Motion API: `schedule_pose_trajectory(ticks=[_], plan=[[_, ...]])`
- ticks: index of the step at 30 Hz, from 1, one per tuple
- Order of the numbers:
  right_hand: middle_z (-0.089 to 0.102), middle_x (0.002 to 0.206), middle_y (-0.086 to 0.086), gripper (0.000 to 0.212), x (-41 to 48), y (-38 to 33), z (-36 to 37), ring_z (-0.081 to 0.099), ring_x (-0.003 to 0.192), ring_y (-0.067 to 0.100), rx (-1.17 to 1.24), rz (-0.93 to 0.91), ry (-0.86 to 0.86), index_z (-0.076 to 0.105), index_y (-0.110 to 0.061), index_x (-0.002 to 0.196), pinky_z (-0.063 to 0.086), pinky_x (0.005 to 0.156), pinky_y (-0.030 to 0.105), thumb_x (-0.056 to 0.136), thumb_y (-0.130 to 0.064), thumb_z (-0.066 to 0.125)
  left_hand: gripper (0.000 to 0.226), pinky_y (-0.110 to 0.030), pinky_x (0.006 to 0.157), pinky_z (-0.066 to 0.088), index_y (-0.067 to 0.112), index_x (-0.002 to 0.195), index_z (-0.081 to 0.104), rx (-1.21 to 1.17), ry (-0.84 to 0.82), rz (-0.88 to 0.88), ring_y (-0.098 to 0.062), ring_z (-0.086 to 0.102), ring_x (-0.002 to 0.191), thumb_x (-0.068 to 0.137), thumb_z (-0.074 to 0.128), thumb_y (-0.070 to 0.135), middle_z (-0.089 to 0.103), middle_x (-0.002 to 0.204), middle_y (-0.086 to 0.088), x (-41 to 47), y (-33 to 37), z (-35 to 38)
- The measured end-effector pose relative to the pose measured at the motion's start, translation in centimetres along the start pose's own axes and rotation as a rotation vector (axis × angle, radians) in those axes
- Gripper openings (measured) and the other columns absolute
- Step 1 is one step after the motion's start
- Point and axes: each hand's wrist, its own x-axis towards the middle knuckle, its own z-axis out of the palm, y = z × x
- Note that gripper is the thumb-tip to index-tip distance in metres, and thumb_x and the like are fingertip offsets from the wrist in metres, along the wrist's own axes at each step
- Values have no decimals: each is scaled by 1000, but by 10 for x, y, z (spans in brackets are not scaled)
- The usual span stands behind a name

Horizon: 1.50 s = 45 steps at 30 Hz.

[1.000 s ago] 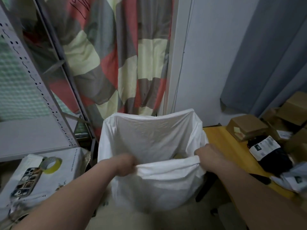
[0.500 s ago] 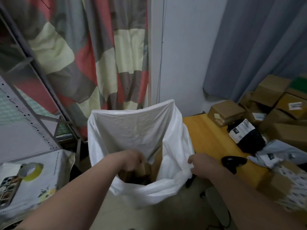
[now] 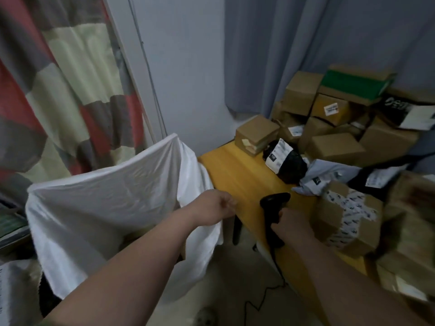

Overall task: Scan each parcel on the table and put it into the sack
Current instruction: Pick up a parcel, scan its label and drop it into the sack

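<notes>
The left arm is stretched forward across the white sack [image 3: 106, 208], which is stood open against the table's [image 3: 237, 170] left edge. The left hand [image 3: 215, 209] is held at that edge, fingers loosely curled, nothing gripped. The right hand [image 3: 292, 225] is wrapped around the handle of a black scanner [image 3: 274, 203] at the same edge. Parcels [image 3: 334, 149] are piled along the far and right sides, a taped box [image 3: 348, 220] just beside the right hand.

Patchwork curtain [image 3: 66, 95], grey drape [image 3: 294, 48]
</notes>
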Motion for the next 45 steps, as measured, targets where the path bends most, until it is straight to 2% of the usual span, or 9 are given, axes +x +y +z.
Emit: schedule_pose_trajectory(ticks=[3,8,13,16,20,25,33,38,45], plan=[[50,80,1,12,6,2,8,53,75,17,68,48,-15,54,-12,98,49,65,29,94,-23,55,27,-32,94,48,13,117,65,-2,-47,29,-18,61,105,93,61,24,67,112,-4,27,3,9],[58,107,9,28,24,-1,26,52,80,15,158,106,-82,51,-12,121,45,76,30,94,-20,53,26,-31,89,49,5,110,66,-31,-142,68,-18,61,101,92,61,23,66,112,-10,70,5,24],[47,136,11,64,30,-7,27,51,120,26,280,210,-129,30,-12,145,45,92,30,90,-16,62,30,-27,93,45,19,122,64,25,-227,133,-15,57,111,94,58,29,63,121,1,106,8,26],[48,124,11,72,34,-7,22,54,104,25,541,405,-112,23,-13,147,51,85,33,87,-11,61,24,-25,84,46,20,115,66,43,-202,143,-12,57,102,95,55,29,63,112,4,125,16,25],[54,101,6,53,22,13,7,54,75,18,766,477,45,41,-17,136,45,55,28,86,-3,55,20,-19,76,42,21,113,64,-43,-124,197,-9,53,98,97,54,25,59,107,4,147,46,31],[45,65,4,25,-18,39,-22,47,57,19,1011,466,440,48,-16,72,36,51,27,75,3,63,29,-38,97,49,19,125,59,-231,-124,170,-20,60,106,97,55,26,62,120,-2,168,87,61],[53,73,4,18,-47,85,-56,53,66,22,1103,552,693,59,-16,87,49,64,40,75,-4,67,30,-40,92,45,26,125,44,-440,-565,-81,-21,49,105,97,55,27,50,111,0,161,133,125],[57,81,4,31,-39,98,-54,54,78,24,1226,578,613,63,-16,99,49,74,40,73,1,63,50,-44,93,47,26,146,34,-482,-597,-112,-27,52,120,99,51,30,50,140,-5,169,124,148],[68,94,3,31,-50,100,-48,59,95,24,1353,556,709,62,-23,90,48,85,43,72,2,62,59,-42,85,52,41,149,23,-526,-555,-202,-27,55,113,101,43,14,43,146,-1,179,102,141]])
